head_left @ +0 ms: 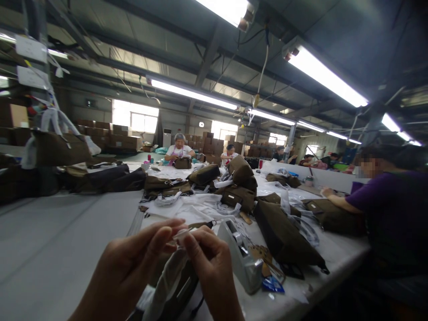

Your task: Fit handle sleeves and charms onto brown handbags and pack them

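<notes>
A dark olive bag (182, 290) lies on the table just below my hands, partly hidden by them. White wrapping (172, 278) runs up from it in a long strip, apparently around a strap. My right hand (212, 256) is closed, thumb and fingers pinching the top end of this wrapping. Opposite it, my left hand (133, 258) has its thumb and fingertips drawn together at the same end; the tips are slightly blurred. A grey tape dispenser (240, 256) with a roll in it stands right beside my right hand.
More olive bags (284, 232) and loose white wrapping (200, 205) cover the table's middle. A blue packet (272, 284) lies by the dispenser. At right sits a person in a purple top (391, 191); other people work farther back. A wrapped bag (62, 149) hangs at left.
</notes>
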Demonstrator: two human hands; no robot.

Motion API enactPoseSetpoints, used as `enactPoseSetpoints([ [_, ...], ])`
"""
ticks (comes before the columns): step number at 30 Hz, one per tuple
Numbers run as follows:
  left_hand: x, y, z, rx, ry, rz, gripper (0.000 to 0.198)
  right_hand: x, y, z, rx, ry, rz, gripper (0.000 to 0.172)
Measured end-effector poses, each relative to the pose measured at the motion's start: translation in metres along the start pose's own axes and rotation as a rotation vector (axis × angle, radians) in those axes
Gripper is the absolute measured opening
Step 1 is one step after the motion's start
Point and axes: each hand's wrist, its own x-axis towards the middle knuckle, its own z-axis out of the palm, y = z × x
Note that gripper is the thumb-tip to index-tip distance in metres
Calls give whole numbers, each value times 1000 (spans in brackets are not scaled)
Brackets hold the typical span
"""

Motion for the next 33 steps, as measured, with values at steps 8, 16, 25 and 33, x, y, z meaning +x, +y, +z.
enactPoseSetpoints([
  [8,21,3,-7,-108,-128,-163,38,-2,17,10,-226,236,-237,14],
  [16,21,4,-5,2,-19,-60,23,3,7,-8,-437,117,-534,18],
  [25,17,-18,-18,-118,296,-143,43,-18,62,-22,-458,100,-461,19],
  [33,-21,-45,17,167,-332,-161,62,-19,103,-35,-585,206,-248,41],
])
